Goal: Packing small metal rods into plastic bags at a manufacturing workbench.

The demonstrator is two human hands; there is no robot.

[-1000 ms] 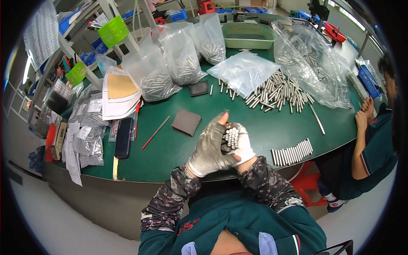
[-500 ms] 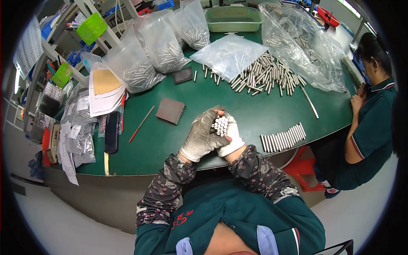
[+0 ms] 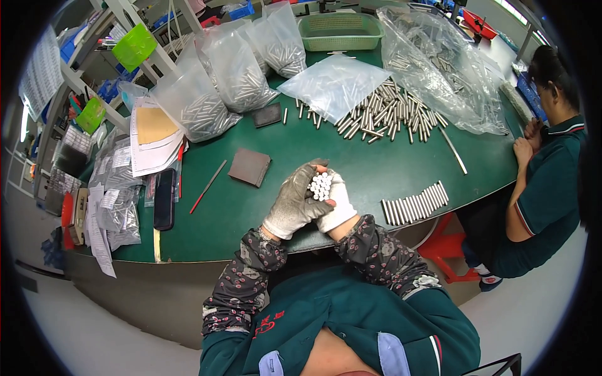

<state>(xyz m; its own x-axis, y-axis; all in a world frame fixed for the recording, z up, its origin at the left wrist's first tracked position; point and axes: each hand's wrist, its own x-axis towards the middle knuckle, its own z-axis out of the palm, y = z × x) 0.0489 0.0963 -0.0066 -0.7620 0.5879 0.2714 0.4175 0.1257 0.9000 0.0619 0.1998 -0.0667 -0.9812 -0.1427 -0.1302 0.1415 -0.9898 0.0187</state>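
Between my two gloved hands is a bundle of metal pins (image 3: 320,186), their round ends facing up. My left hand (image 3: 292,199), in a grey-stained glove with bare fingertips, wraps round the bundle from the left. My right hand (image 3: 340,202), in a whiter glove, closes on it from the right. To the right, a row of metal pins (image 3: 415,204) lies side by side near the table's edge. Farther off, a loose heap of pins (image 3: 392,111) spreads on the green table, partly under a plastic sheet (image 3: 335,84).
Bags of pins (image 3: 194,103) stand at the back left, near a green basket (image 3: 342,32). A dark block (image 3: 249,167), a red-handled file (image 3: 207,187) and a phone (image 3: 164,199) lie left. A co-worker (image 3: 539,169) sits at the right beside a red stool (image 3: 446,249).
The view has shifted very slightly. Both hands stay closed round the bundle of pins, in nearly the same place.
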